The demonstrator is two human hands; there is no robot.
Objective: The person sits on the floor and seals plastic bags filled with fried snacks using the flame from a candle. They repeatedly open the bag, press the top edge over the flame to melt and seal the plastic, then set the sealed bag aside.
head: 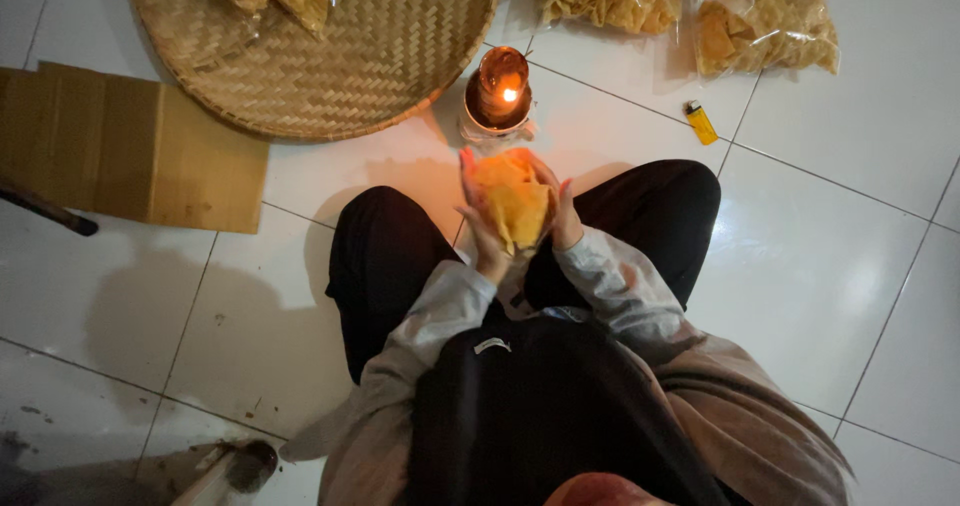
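I sit cross-legged on a white tiled floor. Both hands hold a clear plastic bag of yellow chips (513, 204) between my knees. My left hand (482, 234) grips its left side and my right hand (560, 211) grips its right side. The top of the bag points toward a small lit oil lamp (500, 91), which stands on the floor just beyond my fingers, its flame glowing orange.
A round woven bamboo tray (390, 56) with bagged chips lies at the upper left. More sealed chip bags (765, 31) lie at the upper right. A yellow lighter (701, 123) rests on the tiles. Flat cardboard (120, 146) lies at the left.
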